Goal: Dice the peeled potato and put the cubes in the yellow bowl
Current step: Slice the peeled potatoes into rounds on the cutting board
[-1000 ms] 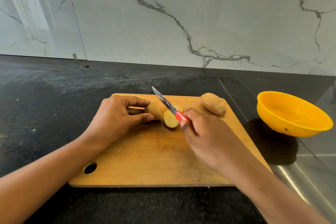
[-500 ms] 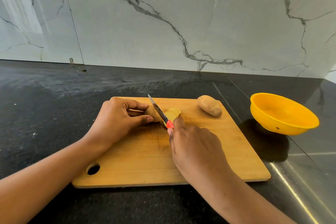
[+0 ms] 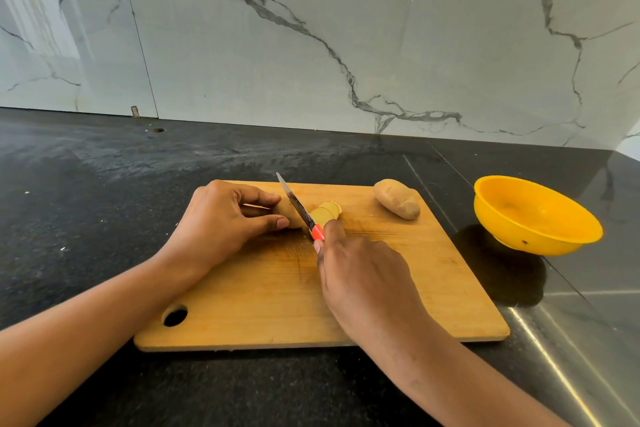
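A wooden cutting board (image 3: 398, 291) lies on the black counter. My left hand (image 3: 221, 222) grips the uncut part of a potato (image 3: 290, 217), which it mostly hides. My right hand (image 3: 363, 281) holds a red-handled knife (image 3: 299, 210) with its blade down in the potato. Cut yellow slices (image 3: 327, 212) lean together just right of the blade. A second, whole potato (image 3: 397, 199) rests at the board's far right corner. The yellow bowl (image 3: 533, 215) stands on the counter to the right of the board and looks empty.
A marble wall (image 3: 311, 45) rises behind the black counter (image 3: 86, 201). A shiny steel strip (image 3: 581, 340) runs along the counter's right side below the bowl. A round hole (image 3: 175, 315) pierces the board's near left corner.
The knife has moved left onto the potato and cut down beside the earlier slices. The view has shifted slightly, so board and bowl sit a little further left.
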The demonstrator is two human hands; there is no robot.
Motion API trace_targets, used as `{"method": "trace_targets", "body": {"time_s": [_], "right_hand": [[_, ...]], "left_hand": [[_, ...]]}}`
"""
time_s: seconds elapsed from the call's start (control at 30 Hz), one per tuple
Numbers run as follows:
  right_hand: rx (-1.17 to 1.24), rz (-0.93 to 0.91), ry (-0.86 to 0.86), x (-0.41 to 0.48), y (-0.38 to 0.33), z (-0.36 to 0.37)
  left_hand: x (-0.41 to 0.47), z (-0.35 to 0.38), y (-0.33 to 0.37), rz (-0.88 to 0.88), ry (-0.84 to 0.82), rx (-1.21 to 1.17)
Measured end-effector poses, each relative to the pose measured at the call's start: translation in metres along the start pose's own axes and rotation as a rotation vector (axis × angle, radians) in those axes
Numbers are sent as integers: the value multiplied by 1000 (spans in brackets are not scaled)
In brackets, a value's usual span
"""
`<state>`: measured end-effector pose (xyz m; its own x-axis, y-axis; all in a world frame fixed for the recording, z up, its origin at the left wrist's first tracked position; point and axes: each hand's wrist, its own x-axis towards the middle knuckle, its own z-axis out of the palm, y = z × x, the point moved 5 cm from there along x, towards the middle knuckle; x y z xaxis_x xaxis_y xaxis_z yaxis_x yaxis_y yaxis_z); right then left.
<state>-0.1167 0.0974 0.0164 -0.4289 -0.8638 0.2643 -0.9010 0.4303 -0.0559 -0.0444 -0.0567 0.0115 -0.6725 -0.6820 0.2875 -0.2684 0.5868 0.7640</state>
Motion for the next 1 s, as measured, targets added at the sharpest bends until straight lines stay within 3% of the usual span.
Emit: {"method": "trace_targets", "body": {"time_s": [0.27,0.4,0.67,1.0], "right_hand": [[-41,1,-33,2,-3,-4],[-12,35,-158,15,-12,-5],[-60,-26,-241,20,-17,-18],[-63,-14,-239,24,-15,-14]], "left_hand": [[-1,1,1,24,5,8],[0,0,2,38,18,33],[-5,-1,9,100,37,73],[-9,-1,18,198,32,112]]}}
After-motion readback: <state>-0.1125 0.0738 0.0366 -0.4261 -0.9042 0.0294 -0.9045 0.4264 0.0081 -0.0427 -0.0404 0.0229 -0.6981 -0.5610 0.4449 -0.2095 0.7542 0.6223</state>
